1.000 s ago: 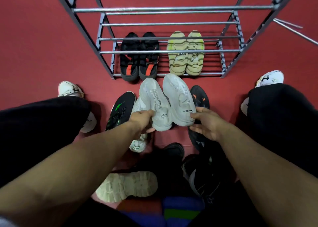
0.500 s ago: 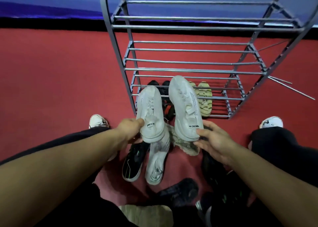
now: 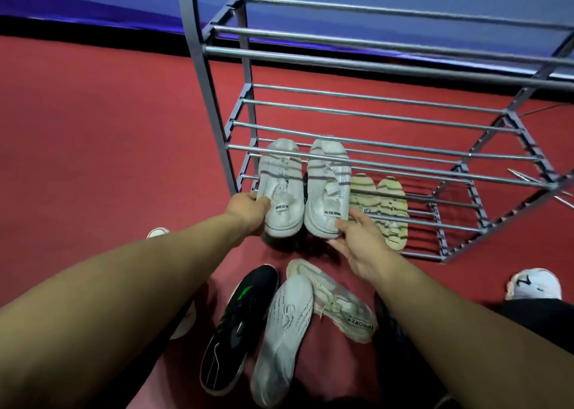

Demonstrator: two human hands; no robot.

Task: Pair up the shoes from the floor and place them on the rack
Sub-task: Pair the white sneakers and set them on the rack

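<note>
The left hand [image 3: 248,207] has its grip closed on the heel of one white shoe [image 3: 281,188], the right hand [image 3: 360,238] likewise on the other [image 3: 327,188]. Both shoes sit side by side, toes into the rack [image 3: 372,157], left of the striped sandals [image 3: 379,203]; three shoes lie on the floor [image 3: 93,129].

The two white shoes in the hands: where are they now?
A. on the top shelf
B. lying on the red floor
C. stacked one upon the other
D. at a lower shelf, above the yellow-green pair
D: the white shoes lie side by side among the rack's lower bars, each held at its heel by the left hand or right hand, with the yellow-green pair below.
</note>
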